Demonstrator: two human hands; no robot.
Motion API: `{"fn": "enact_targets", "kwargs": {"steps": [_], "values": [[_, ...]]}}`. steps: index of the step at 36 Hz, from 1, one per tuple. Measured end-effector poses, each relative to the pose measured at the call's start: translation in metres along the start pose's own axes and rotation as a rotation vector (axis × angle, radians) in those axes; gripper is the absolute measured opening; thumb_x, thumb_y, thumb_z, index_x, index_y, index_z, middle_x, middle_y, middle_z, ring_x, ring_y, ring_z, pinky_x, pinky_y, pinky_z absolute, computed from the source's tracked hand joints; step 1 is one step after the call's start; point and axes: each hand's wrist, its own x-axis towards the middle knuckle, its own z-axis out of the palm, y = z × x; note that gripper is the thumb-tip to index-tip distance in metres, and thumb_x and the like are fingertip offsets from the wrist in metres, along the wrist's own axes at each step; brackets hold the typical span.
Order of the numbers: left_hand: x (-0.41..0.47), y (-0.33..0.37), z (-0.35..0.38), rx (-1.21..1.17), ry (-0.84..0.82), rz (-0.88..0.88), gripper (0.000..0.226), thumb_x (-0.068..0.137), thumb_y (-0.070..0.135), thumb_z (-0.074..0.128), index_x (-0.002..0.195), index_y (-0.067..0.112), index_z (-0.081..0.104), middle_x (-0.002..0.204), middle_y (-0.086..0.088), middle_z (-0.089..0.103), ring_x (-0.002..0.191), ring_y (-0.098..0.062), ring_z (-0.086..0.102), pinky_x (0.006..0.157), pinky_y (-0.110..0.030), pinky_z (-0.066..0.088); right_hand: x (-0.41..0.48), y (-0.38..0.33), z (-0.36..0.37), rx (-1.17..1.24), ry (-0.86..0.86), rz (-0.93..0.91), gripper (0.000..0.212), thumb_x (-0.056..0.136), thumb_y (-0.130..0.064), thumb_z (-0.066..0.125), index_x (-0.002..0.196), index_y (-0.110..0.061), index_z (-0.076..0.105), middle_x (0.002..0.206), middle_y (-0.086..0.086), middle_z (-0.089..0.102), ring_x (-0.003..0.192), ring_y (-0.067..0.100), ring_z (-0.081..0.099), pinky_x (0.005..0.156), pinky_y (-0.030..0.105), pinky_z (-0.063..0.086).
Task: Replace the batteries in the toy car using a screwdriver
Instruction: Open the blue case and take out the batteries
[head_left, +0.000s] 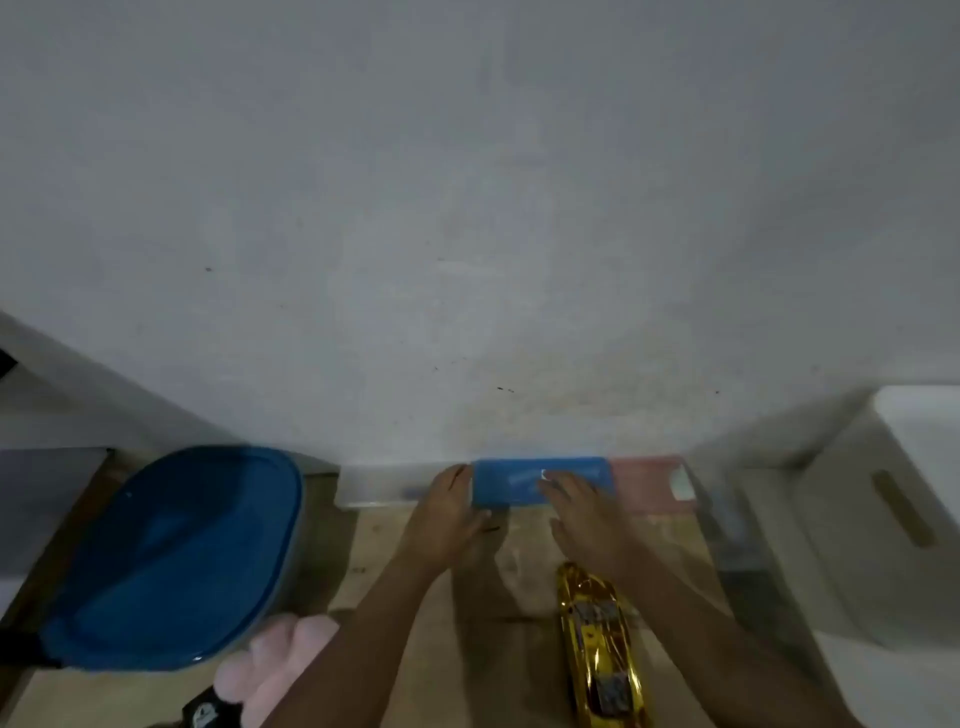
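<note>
A shiny gold toy car (600, 649) lies lengthwise on the wooden table near the bottom edge, partly under my right forearm. Against the wall stands a flat blue box (511, 483). My left hand (447, 514) touches the box's left end with fingers stretched out. My right hand (587, 512) rests on top of the box, fingers straight and spread. No screwdriver or batteries can be made out; the picture is blurred.
A clear box (379, 486) and a pink box (652, 483) flank the blue one along the wall. A large blue-lidded container (176, 561) stands left, a pink plush thing (275, 660) below it. A white bin (883, 509) stands right, a clear container (727, 525) beside it.
</note>
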Motion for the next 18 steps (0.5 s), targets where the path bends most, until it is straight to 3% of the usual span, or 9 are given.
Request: {"fn": "enact_targets", "kwargs": {"steps": [2, 5, 8, 12, 15, 18], "values": [[0.008, -0.002, 0.006, 0.006, 0.025, 0.018, 0.063, 0.085, 0.028, 0.065, 0.139, 0.018, 0.036, 0.142, -0.002, 0.042, 0.127, -0.015, 0.042, 0.103, -0.019, 0.030, 0.008, 0.006, 0.009, -0.001, 0.065, -0.020, 0.054, 0.086, -0.018, 0.056, 0.137, -0.013, 0.042, 0.144, 0.007, 0.042, 0.132, 0.025, 0.041, 0.104, 0.037, 0.038], [0.014, -0.008, 0.014, 0.032, 0.026, 0.057, 0.067, 0.082, 0.027, 0.069, 0.140, 0.013, 0.037, 0.141, -0.004, 0.043, 0.126, -0.017, 0.042, 0.100, -0.013, 0.024, 0.019, 0.011, 0.019, -0.051, 0.088, -0.045, 0.058, 0.060, -0.025, 0.079, 0.116, -0.017, 0.062, 0.118, 0.003, 0.064, 0.106, 0.019, 0.064, 0.081, 0.029, 0.054], [0.017, -0.012, 0.019, 0.101, 0.049, 0.110, 0.068, 0.084, 0.024, 0.068, 0.141, 0.008, 0.036, 0.144, -0.010, 0.040, 0.131, -0.023, 0.039, 0.109, -0.021, 0.024, 0.023, 0.011, 0.019, -0.073, 0.158, -0.054, 0.055, 0.057, -0.025, 0.080, 0.109, -0.017, 0.065, 0.110, 0.001, 0.066, 0.098, 0.018, 0.067, 0.076, 0.029, 0.055], [0.024, -0.017, 0.026, 0.106, 0.101, 0.129, 0.064, 0.081, 0.019, 0.070, 0.137, 0.004, 0.042, 0.138, -0.014, 0.046, 0.128, -0.027, 0.042, 0.107, -0.022, 0.025, 0.032, 0.014, 0.017, 0.039, 0.154, -0.032, 0.048, 0.076, -0.016, 0.065, 0.122, -0.009, 0.055, 0.127, 0.007, 0.057, 0.117, 0.027, 0.055, 0.095, 0.039, 0.045], [0.029, -0.022, 0.032, 0.171, 0.136, 0.165, 0.063, 0.076, 0.018, 0.075, 0.131, -0.002, 0.049, 0.131, -0.019, 0.054, 0.120, -0.033, 0.051, 0.105, -0.035, 0.037, 0.036, 0.018, 0.018, 0.007, 0.222, -0.070, 0.052, 0.061, -0.018, 0.080, 0.108, -0.006, 0.063, 0.109, 0.009, 0.066, 0.099, 0.027, 0.065, 0.080, 0.038, 0.054], [0.033, -0.028, 0.037, 0.189, 0.178, 0.182, 0.061, 0.065, 0.013, 0.084, 0.118, -0.006, 0.060, 0.116, -0.021, 0.064, 0.107, -0.036, 0.062, 0.097, -0.040, 0.043, 0.038, 0.022, 0.021, -0.142, 0.299, -0.129, 0.056, 0.049, -0.027, 0.088, 0.097, -0.006, 0.069, 0.097, 0.008, 0.071, 0.088, 0.023, 0.069, 0.071, 0.033, 0.057]]}}
